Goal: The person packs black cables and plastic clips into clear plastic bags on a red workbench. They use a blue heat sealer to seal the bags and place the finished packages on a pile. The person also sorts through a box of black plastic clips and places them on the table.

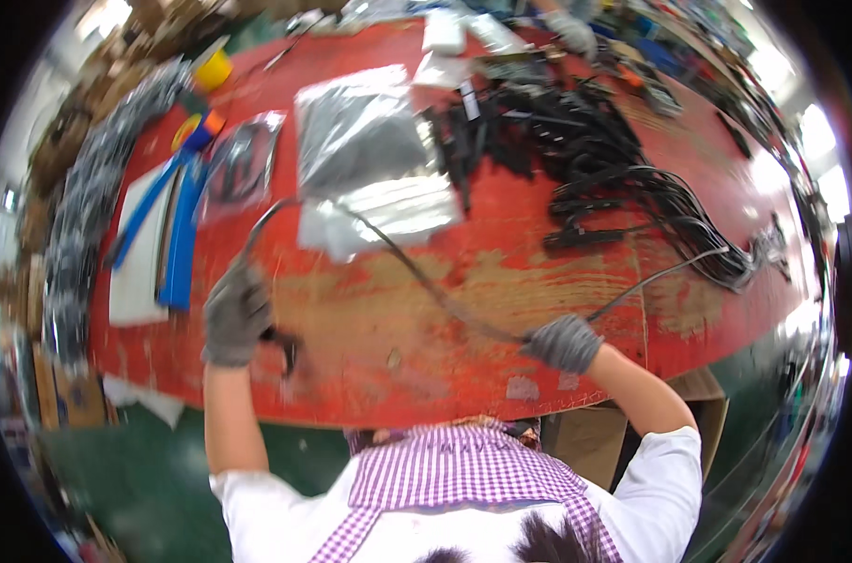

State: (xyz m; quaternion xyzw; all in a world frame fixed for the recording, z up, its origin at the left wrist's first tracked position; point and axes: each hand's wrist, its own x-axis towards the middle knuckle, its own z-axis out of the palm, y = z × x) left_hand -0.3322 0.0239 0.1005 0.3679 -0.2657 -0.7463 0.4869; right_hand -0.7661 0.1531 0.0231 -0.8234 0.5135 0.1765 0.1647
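Note:
A dark cable (412, 266) arches across the red table between my two grey-gloved hands. My left hand (235, 314), at the table's left front, is closed around one end; a short black piece (288, 349), blurred, sticks out beside its fingers. Toward the right, my right hand (565, 344) is closed on the same cable, whose far stretch (642, 283) runs on toward a bundle of black cables (698, 239). Beyond the cable lies a stack of clear plastic bags (360, 141) over something dark.
A heap of black cables and parts (557, 122) covers the back right. At left are a blue-and-white box (153, 249), a bagged dark item (243, 159), a tape roll (196, 131) and a yellow container (213, 68). Another person's gloved hand (573, 35) shows at the far edge.

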